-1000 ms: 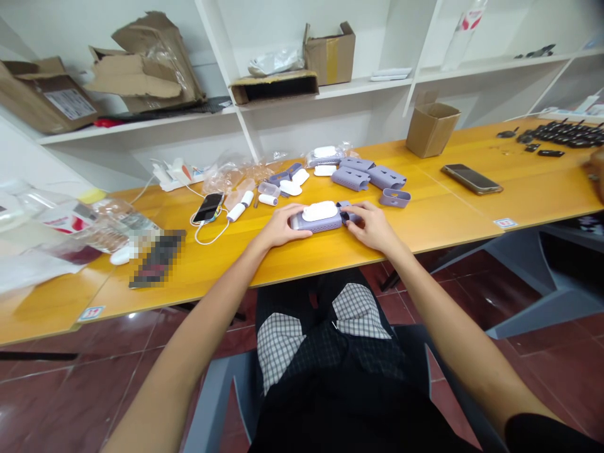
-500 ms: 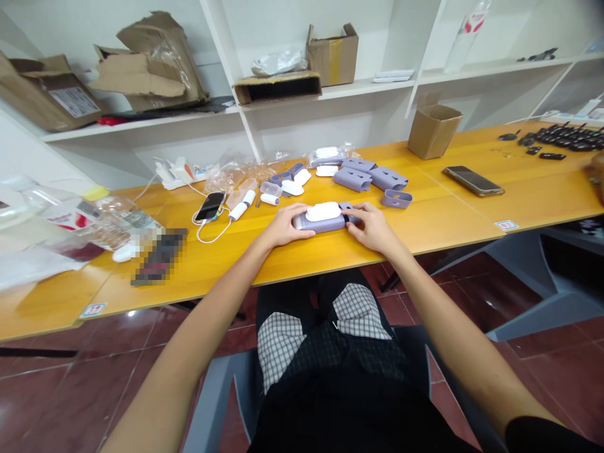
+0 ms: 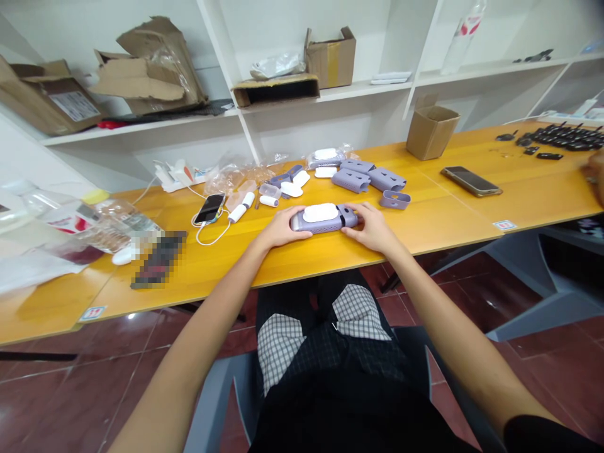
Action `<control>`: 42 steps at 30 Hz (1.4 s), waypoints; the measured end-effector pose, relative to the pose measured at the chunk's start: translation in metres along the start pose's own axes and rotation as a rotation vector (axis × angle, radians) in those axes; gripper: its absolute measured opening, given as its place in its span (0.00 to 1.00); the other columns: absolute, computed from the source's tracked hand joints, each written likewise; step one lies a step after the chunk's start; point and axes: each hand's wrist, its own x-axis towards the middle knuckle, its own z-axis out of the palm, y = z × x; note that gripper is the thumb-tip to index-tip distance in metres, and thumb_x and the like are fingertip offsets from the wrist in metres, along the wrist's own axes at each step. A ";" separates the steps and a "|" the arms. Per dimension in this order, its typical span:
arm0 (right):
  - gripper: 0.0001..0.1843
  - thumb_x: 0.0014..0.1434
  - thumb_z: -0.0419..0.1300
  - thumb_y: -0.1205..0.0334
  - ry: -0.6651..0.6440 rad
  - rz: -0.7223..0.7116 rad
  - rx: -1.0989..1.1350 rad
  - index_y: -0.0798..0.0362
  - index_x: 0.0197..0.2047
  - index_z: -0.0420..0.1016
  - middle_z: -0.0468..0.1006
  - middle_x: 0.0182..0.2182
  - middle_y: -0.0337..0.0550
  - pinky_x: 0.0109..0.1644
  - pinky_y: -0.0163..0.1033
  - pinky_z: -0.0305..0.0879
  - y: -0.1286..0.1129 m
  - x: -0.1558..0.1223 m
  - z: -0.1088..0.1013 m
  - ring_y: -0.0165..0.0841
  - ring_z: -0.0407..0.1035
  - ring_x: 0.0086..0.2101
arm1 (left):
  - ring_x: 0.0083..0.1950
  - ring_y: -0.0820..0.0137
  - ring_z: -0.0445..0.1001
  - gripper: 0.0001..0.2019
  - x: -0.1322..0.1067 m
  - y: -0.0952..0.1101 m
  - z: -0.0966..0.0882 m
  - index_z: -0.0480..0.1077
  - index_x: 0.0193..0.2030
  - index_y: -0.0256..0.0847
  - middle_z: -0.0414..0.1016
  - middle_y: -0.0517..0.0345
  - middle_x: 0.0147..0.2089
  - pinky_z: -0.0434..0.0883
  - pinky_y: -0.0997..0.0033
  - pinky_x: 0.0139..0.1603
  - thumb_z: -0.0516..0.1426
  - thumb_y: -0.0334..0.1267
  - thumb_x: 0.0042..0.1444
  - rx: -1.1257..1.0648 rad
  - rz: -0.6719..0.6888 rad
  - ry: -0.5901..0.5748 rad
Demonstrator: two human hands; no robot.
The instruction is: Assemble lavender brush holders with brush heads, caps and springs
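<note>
Lying along the table edge in front of me is a purple perforated plastic housing [image 3: 325, 225] with a white oval piece [image 3: 321, 212] on its top. My left hand [image 3: 283, 227] is closed around the left end, where a pale, translucent part shows. My right hand [image 3: 372, 227] grips a purple end cap [image 3: 348, 216] at the other end. A dark strip shows between cap and housing. Behind my hands sit several loose purple housings [image 3: 352, 180], a separate purple end cap [image 3: 395, 199], white oval pieces [image 3: 291, 189] and a white cylinder [image 3: 268, 201].
To the left are a charging phone [image 3: 210, 208], a power strip [image 3: 172, 179], clear plastic bags [image 3: 226, 176] and bottles [image 3: 113, 211]. Another phone [image 3: 470, 181] and a cardboard box [image 3: 431, 131] stand to the right, with black parts [image 3: 566, 135] beyond. Another person's hand [image 3: 595, 170] shows at the right edge.
My right fingers have shifted on the end cap, so more of the cap shows between them and the housing. My left hand keeps its hold on the left end.
</note>
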 end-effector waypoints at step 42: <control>0.42 0.58 0.75 0.52 -0.145 -0.039 -0.090 0.49 0.71 0.70 0.76 0.65 0.57 0.70 0.66 0.66 0.001 -0.001 0.003 0.57 0.71 0.64 | 0.66 0.43 0.75 0.43 -0.002 -0.002 0.001 0.76 0.63 0.37 0.78 0.39 0.65 0.68 0.40 0.71 0.75 0.59 0.44 -0.006 0.065 0.005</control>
